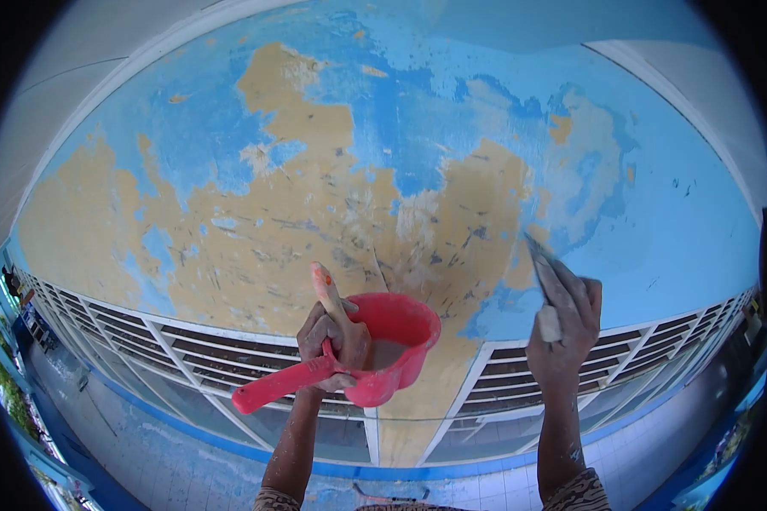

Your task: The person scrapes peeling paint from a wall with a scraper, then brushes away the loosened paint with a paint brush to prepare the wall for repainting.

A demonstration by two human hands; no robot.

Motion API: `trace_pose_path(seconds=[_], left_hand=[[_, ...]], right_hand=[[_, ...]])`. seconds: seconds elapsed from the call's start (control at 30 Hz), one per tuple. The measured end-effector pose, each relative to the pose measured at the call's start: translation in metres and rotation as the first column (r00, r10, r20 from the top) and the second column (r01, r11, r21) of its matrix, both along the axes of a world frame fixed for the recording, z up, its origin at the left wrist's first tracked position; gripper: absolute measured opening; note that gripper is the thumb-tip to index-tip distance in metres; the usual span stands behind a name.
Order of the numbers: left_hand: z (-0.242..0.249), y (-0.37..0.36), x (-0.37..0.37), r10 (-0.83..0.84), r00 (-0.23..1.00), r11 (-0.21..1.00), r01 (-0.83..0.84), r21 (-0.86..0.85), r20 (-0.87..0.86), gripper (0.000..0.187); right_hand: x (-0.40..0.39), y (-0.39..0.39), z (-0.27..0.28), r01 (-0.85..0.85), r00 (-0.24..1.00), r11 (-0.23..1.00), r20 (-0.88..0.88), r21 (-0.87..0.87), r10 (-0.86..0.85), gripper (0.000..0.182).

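Observation:
My left hand is wrapped round the red plastic dipper where its long handle meets the cup. Greyish liquid or paste lies inside the cup. The same hand grips a paintbrush, its wooden handle pointing up and its lower end partly hidden by fingers and rim. My right hand is closed on a putty knife with a pale handle. Its blade reaches up and left to the wall, at or very near the surface; fingers hide much of it. Both hands are smeared with pale residue.
A wall with peeling blue paint and bare tan patches fills the view ahead. Slatted louvre windows with white frames run beneath it on both sides. Tiled surfaces with a blue band lie below, and a pale ceiling curves above.

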State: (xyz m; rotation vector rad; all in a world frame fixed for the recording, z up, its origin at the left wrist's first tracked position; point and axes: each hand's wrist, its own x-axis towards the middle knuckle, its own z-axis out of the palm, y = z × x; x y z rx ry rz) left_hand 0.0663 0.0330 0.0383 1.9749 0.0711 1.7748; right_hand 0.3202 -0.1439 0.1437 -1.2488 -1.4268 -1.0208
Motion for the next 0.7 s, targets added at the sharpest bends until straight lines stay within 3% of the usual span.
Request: trace_pose_path(seconds=[0.03,0.1,0.2,0.37,0.53,0.7], left_hand=[[0.003,0.004,-0.002,-0.025,1.0,1.0,0.025,0.008,-0.001,0.068],[0.012,0.012,-0.004,-0.068,0.998,0.997,0.068,0.03,-0.008,0.069],[0.028,0.027,-0.005,-0.091,0.996,0.993,0.091,0.079,-0.003,0.071],[0.068,0.051,0.002,0.018,0.996,0.978,-0.035,0.204,0.085,0.083],[0.098,0.085,0.008,0.038,0.992,0.942,-0.077,0.327,0.123,0.078],[0.112,0.103,0.019,0.027,0.977,0.919,-0.107,0.38,0.212,0.078]], right_hand=[[-0.003,0.011,0.011,0.005,1.0,1.0,0.013,0.014,-0.005,0.035],[-0.002,0.036,0.028,0.197,0.944,0.974,0.247,0.115,-0.22,0.046],[0.016,0.076,0.044,0.231,0.879,0.957,0.384,0.175,-0.282,0.052],[0.039,0.111,0.042,0.263,0.859,0.939,0.391,0.22,-0.332,0.055],[0.053,0.137,0.052,0.234,0.842,0.923,0.411,0.305,-0.349,0.055],[0.036,0.147,0.117,0.258,0.821,0.901,0.412,0.349,-0.395,0.054]])
